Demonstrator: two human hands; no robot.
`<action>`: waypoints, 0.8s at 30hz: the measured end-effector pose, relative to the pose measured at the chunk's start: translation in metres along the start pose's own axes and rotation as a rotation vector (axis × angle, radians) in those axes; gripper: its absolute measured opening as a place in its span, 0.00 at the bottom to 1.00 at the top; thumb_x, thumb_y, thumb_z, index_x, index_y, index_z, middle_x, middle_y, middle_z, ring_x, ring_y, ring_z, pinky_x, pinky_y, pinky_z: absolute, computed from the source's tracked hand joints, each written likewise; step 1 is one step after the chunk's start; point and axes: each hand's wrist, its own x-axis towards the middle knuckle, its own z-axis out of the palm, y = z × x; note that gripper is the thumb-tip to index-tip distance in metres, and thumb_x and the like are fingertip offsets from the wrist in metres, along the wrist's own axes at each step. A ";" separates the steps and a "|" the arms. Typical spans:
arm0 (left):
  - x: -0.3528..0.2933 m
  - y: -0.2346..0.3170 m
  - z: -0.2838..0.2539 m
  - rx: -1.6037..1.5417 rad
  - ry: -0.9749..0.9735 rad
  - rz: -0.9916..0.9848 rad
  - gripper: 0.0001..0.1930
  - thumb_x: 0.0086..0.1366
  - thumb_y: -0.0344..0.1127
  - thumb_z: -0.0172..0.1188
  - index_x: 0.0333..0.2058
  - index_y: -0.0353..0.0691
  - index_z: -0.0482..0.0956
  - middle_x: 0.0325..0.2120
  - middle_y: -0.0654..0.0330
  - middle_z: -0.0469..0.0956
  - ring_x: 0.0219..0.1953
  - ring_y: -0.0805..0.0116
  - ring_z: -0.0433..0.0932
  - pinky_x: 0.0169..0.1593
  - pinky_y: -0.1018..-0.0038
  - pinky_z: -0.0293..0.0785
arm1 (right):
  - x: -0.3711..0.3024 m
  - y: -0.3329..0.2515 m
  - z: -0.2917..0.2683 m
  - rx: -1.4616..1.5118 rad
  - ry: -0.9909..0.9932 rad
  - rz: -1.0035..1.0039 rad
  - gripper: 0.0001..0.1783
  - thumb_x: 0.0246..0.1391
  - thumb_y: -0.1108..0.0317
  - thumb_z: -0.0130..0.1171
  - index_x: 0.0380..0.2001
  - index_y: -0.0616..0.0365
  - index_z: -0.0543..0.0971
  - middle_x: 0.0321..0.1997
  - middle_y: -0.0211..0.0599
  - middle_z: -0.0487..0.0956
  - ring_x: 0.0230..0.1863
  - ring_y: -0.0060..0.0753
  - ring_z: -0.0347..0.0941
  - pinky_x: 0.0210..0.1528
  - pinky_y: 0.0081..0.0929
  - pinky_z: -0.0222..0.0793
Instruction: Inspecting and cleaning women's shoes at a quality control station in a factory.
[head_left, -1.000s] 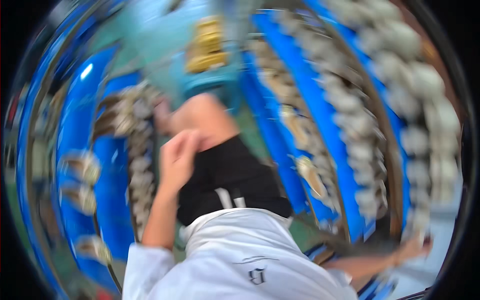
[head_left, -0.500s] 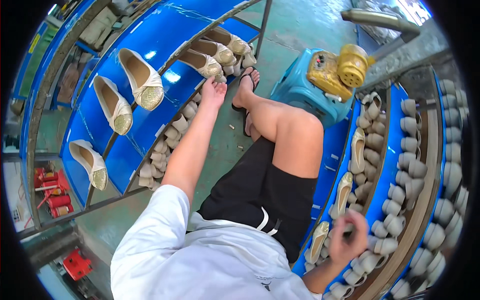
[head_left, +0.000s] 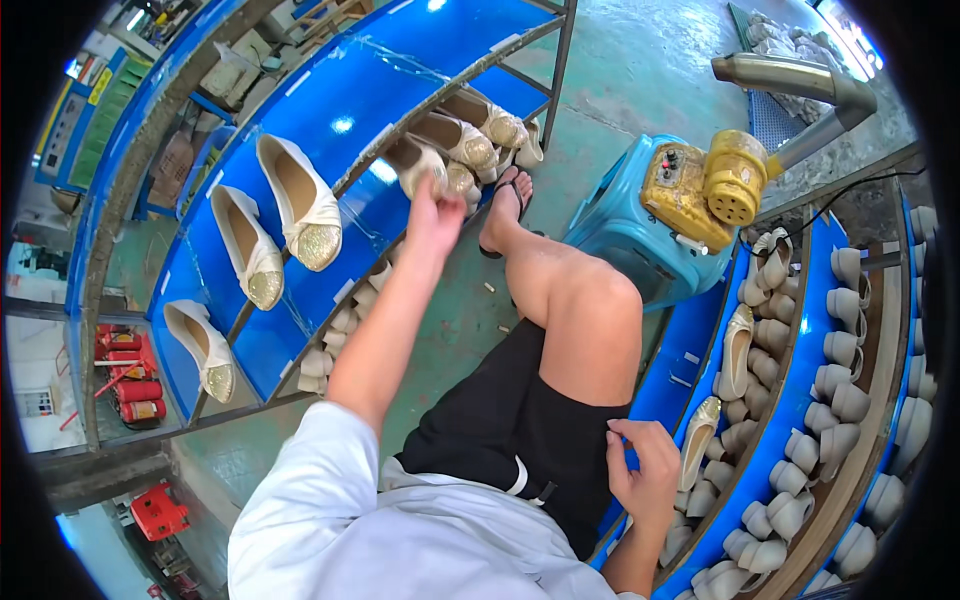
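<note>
My left hand point(head_left: 436, 222) reaches to the lower tier of the left rack. Its fingers are closed around the glittery toe of a cream flat shoe point(head_left: 408, 160). Two matching flats, a middle one point(head_left: 452, 136) and a far one point(head_left: 487, 118), lie beside it, toes toward me. My right hand point(head_left: 645, 468) hovers by my right thigh, fingers loosely bent and apart, with nothing visible in it. Near it on the right rack lies another glitter-toed flat point(head_left: 699, 440). Three more flats, including this one point(head_left: 300, 205), sit on the upper blue shelf.
A blue plastic stool point(head_left: 628, 225) carries a yellow-brown machine point(head_left: 690, 190) under a metal pipe point(head_left: 800, 85). Rows of pale shoes point(head_left: 790, 460) fill the right rack's tiers. The left rack's metal edge point(head_left: 440, 95) runs close to my left arm. Red equipment point(head_left: 128, 375) stands at far left.
My left hand has turned from an open palm beside the nearest lower-tier shoe to closed on its toe. My right hand has moved left, off the right rack toward my thigh.
</note>
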 end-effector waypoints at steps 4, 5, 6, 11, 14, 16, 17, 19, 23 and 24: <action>-0.168 -0.030 -0.036 0.439 -0.167 -0.068 0.18 0.78 0.42 0.60 0.58 0.37 0.74 0.46 0.57 0.83 0.43 0.66 0.84 0.47 0.69 0.85 | 0.019 -0.015 0.005 0.108 0.031 -0.092 0.11 0.48 0.82 0.69 0.37 0.61 0.85 0.34 0.42 0.85 0.34 0.45 0.82 0.38 0.36 0.77; -0.202 -0.027 -0.038 0.650 -0.213 -0.100 0.23 0.78 0.42 0.60 0.64 0.35 0.70 0.56 0.54 0.80 0.49 0.63 0.85 0.51 0.67 0.85 | 0.024 -0.020 0.005 0.109 0.041 -0.162 0.15 0.48 0.82 0.69 0.41 0.60 0.85 0.40 0.42 0.86 0.38 0.45 0.83 0.41 0.36 0.78; -0.227 -0.028 -0.035 0.760 -0.217 -0.074 0.24 0.78 0.41 0.60 0.65 0.34 0.69 0.58 0.54 0.79 0.52 0.63 0.84 0.53 0.66 0.84 | 0.029 -0.027 0.005 0.092 0.035 -0.162 0.15 0.48 0.82 0.69 0.41 0.60 0.85 0.40 0.42 0.86 0.38 0.45 0.83 0.41 0.36 0.78; -0.280 -0.009 0.014 1.093 -0.600 0.456 0.34 0.69 0.32 0.70 0.70 0.34 0.68 0.62 0.54 0.79 0.58 0.65 0.81 0.63 0.69 0.75 | 0.060 -0.057 -0.011 -0.014 0.176 -0.478 0.31 0.49 0.78 0.71 0.59 0.53 0.81 0.64 0.46 0.77 0.61 0.54 0.76 0.62 0.47 0.73; -0.299 -0.002 0.054 1.335 -0.833 0.545 0.33 0.62 0.30 0.75 0.66 0.36 0.75 0.59 0.54 0.81 0.58 0.63 0.82 0.62 0.67 0.76 | 0.077 -0.073 -0.032 -0.297 0.140 -0.512 0.37 0.49 0.74 0.70 0.66 0.52 0.76 0.70 0.47 0.73 0.70 0.55 0.69 0.73 0.54 0.62; -0.310 -0.007 0.075 1.420 -0.971 0.661 0.30 0.59 0.29 0.76 0.61 0.37 0.80 0.57 0.53 0.83 0.58 0.60 0.82 0.61 0.64 0.77 | 0.090 -0.077 -0.044 -0.294 0.048 -0.456 0.40 0.45 0.73 0.72 0.66 0.54 0.76 0.69 0.47 0.73 0.70 0.55 0.69 0.72 0.56 0.62; -0.312 -0.008 0.084 1.465 -1.075 0.686 0.31 0.60 0.29 0.75 0.62 0.37 0.78 0.57 0.52 0.82 0.58 0.58 0.83 0.59 0.63 0.79 | 0.096 -0.077 -0.047 -0.241 0.042 -0.447 0.40 0.39 0.79 0.66 0.63 0.58 0.77 0.60 0.50 0.80 0.60 0.55 0.77 0.65 0.49 0.71; -0.314 -0.019 0.093 1.348 -1.090 0.651 0.32 0.61 0.29 0.75 0.64 0.37 0.76 0.58 0.52 0.81 0.58 0.58 0.83 0.59 0.64 0.79 | 0.104 -0.072 -0.056 -0.159 -0.064 -0.422 0.37 0.39 0.81 0.64 0.60 0.60 0.78 0.50 0.49 0.84 0.49 0.54 0.82 0.52 0.43 0.78; -0.308 -0.052 0.085 1.032 -0.819 0.363 0.31 0.71 0.26 0.65 0.70 0.33 0.67 0.65 0.49 0.75 0.62 0.59 0.80 0.64 0.66 0.78 | 0.135 -0.041 -0.055 -0.037 0.004 -0.379 0.31 0.48 0.81 0.58 0.59 0.59 0.78 0.48 0.54 0.84 0.50 0.60 0.82 0.51 0.44 0.78; -0.308 -0.057 0.078 1.101 -0.809 0.368 0.29 0.73 0.25 0.62 0.70 0.32 0.65 0.64 0.47 0.76 0.61 0.60 0.81 0.62 0.67 0.79 | 0.150 -0.029 -0.051 -0.015 0.073 -0.351 0.33 0.46 0.81 0.56 0.60 0.58 0.76 0.49 0.56 0.83 0.50 0.63 0.81 0.51 0.49 0.77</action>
